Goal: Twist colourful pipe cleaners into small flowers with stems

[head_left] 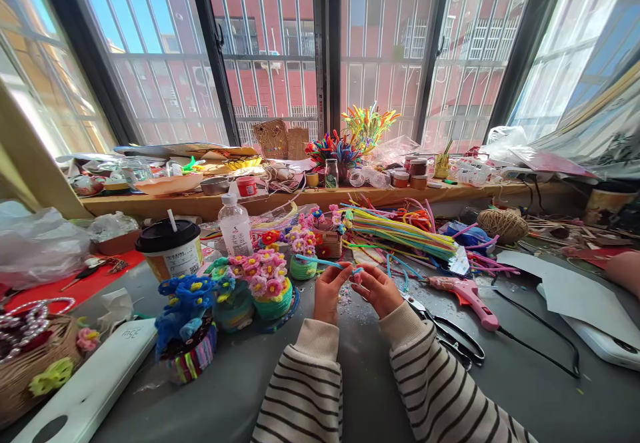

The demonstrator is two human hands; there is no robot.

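Over the middle of the grey table, my left hand (329, 291) pinches a light blue pipe cleaner (313, 260), whose free end sticks out to the left. Close beside it, my right hand (381, 289) has its fingers closed on a small pink and blue fuzzy piece (357, 273), partly covered by the fingertips. Whether that piece is joined to the blue stem I cannot tell. Left of my hands stand pots of pipe cleaner flowers, among them pink ones (265, 273) and blue ones (185, 306). Scissors (457, 336) lie to the right of my right wrist.
A pink glue gun (470, 296) with a black cord lies at right, below a bundle of pipe cleaners (405, 229). A drink cup (170, 249) and a plastic bottle (235, 226) stand at left. Another person's hand (625, 271) shows at the right edge.
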